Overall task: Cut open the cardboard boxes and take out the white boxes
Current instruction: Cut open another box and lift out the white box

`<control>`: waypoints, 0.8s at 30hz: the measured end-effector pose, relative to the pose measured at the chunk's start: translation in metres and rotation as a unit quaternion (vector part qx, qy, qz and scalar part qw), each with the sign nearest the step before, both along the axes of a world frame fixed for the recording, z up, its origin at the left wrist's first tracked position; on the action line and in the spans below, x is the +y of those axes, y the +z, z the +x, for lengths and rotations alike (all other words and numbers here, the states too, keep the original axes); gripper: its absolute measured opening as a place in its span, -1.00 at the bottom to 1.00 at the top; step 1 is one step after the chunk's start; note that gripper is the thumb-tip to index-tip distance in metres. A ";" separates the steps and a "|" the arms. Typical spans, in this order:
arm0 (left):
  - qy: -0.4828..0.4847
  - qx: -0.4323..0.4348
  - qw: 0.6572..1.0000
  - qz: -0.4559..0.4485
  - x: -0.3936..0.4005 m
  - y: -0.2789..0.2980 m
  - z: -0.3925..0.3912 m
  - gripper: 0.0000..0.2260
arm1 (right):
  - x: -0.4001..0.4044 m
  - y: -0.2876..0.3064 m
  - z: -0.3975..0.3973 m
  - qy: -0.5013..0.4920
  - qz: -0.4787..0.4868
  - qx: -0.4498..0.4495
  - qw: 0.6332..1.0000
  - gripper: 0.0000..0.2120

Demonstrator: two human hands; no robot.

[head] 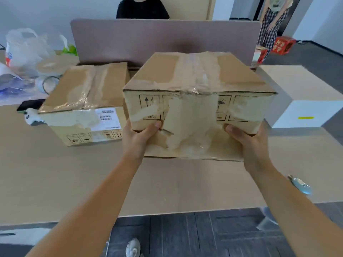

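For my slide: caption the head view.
Both hands, left and right, hold a taped cardboard box above the table.

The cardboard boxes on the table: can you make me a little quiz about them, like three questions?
1. True or false: the held cardboard box is already cut open.
2. Which hands grip it? A) left hand only B) right hand only C) both
3. Fill in: the second cardboard box rests on the ____, to the person's left of the held one.

Key: 1. False, tape still covers its top seam. 2. C, one hand at each lower front corner. 3. Table.
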State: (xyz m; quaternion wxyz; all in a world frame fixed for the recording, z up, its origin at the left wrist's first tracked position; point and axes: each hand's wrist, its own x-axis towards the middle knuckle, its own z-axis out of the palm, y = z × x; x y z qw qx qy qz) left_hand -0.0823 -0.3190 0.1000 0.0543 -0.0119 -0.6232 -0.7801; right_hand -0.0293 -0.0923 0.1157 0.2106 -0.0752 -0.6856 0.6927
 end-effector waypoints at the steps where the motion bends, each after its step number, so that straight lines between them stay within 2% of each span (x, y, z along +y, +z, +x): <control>1: 0.001 -0.012 1.000 -0.004 0.007 -0.007 0.006 -0.47 | 0.006 -0.008 0.005 0.002 -0.005 -0.006 1.000 -0.49; 4: 0.010 -0.043 0.999 -0.011 0.019 -0.028 0.019 -0.58 | 0.019 -0.032 0.013 -0.003 -0.032 -0.046 0.998 -0.36; 6: 0.017 -0.060 0.998 -0.015 0.023 -0.042 0.024 -0.64 | 0.024 -0.049 0.014 0.002 -0.037 -0.073 0.997 -0.40; 10: 0.034 -0.074 0.996 -0.023 0.026 -0.056 0.024 -0.51 | 0.026 -0.066 0.009 0.008 -0.037 -0.094 0.995 -0.31; 13: 0.042 -0.079 0.996 -0.024 0.028 -0.063 0.019 -0.53 | 0.032 -0.071 -0.003 0.024 -0.023 -0.116 0.993 -0.43; 16: 0.043 -0.085 0.994 -0.045 0.026 -0.074 0.012 -0.44 | 0.037 -0.078 -0.011 0.028 0.017 -0.132 0.991 -0.59; 19: 0.035 -0.092 0.994 -0.056 0.024 -0.087 0.007 -0.33 | 0.041 -0.090 -0.014 0.012 0.045 -0.141 0.989 -0.57; 22: -0.006 -0.090 0.993 -0.070 0.030 -0.101 0.008 -0.29 | 0.048 -0.109 -0.016 -0.006 0.071 -0.159 0.985 -0.54; 24: -0.029 -0.091 0.994 -0.061 0.036 -0.110 0.009 -0.31 | 0.053 -0.118 -0.017 -0.024 0.083 -0.169 0.982 -0.60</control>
